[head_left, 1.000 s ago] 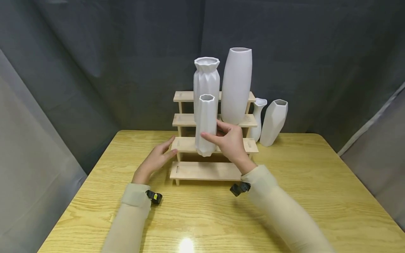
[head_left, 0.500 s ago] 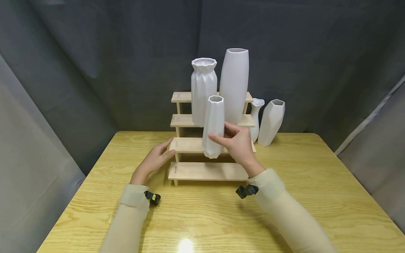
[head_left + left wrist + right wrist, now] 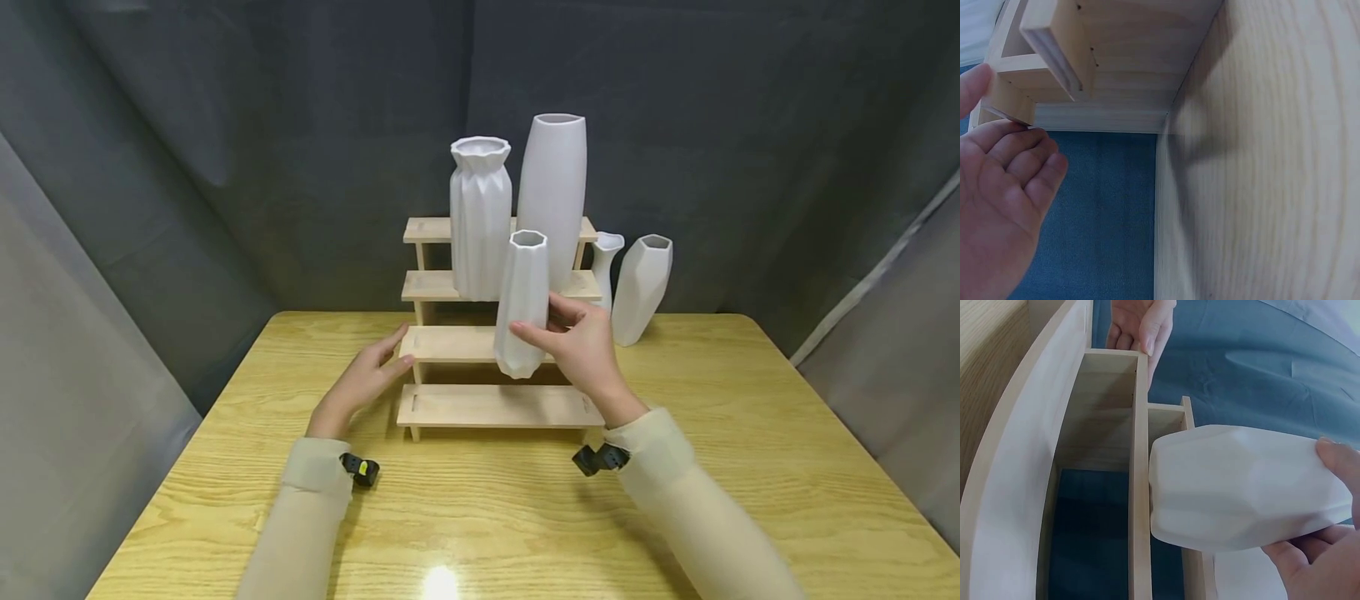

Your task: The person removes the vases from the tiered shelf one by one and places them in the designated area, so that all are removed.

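Note:
A small white faceted vase point(image 3: 521, 317) stands slightly tilted before the third tier of a stepped wooden display stand point(image 3: 498, 406). My right hand point(image 3: 588, 346) pinches its right side, thumb in front and fingers behind. In the right wrist view the vase's base point(image 3: 1175, 487) is close to a tier's edge; contact is hard to tell. My left hand point(image 3: 363, 379) holds the left end of that tier, thumb at the front edge and fingers at the back. A pleated white vase point(image 3: 481, 225) and a tall smooth white vase point(image 3: 553, 192) stand on the stand behind.
A flared-neck white vase point(image 3: 606, 262), partly hidden, and an angular, leaning white vase point(image 3: 642, 292) stand on the wooden table point(image 3: 465, 525) right of the stand. Dark curtain point(image 3: 337, 150) hangs close behind.
My right hand has moved the small vase to the right along the third tier, out from in front of the pleated vase. My left hand stays at the stand's left end.

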A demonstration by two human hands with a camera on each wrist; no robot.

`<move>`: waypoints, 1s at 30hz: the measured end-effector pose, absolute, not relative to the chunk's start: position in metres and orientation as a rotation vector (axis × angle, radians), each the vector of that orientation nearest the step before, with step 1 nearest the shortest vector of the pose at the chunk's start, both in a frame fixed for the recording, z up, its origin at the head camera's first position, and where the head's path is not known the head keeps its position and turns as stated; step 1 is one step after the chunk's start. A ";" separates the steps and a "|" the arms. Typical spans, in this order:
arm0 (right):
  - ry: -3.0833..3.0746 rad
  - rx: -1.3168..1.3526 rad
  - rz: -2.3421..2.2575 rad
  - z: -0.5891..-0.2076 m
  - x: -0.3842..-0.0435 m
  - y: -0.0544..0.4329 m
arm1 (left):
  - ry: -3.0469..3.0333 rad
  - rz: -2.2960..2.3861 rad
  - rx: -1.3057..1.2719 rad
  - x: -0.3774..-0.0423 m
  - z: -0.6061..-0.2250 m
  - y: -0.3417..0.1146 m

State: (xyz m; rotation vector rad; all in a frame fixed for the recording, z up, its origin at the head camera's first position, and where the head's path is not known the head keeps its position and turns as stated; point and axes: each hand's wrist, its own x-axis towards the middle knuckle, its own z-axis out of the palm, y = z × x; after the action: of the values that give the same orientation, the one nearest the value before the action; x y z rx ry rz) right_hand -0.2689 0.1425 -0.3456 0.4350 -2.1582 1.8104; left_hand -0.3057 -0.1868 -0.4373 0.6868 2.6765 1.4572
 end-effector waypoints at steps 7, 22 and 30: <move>-2.159 0.429 1.774 -0.344 -0.264 0.155 | 2.682 1.454 0.699 -0.307 -0.439 -0.188; -2.142 0.374 1.754 -0.343 -0.251 0.184 | 2.663 1.434 0.697 -0.282 -0.405 -0.179; -2.172 0.298 1.685 -0.345 -0.245 0.206 | 2.686 1.442 0.721 -0.305 -0.437 -0.186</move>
State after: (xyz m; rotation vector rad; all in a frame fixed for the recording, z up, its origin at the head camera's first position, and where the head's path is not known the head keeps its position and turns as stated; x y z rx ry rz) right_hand -0.2447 0.2062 -0.3448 0.2977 -2.1718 1.6854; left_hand -0.3047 -0.1864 -0.4367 0.7212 2.6857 1.4423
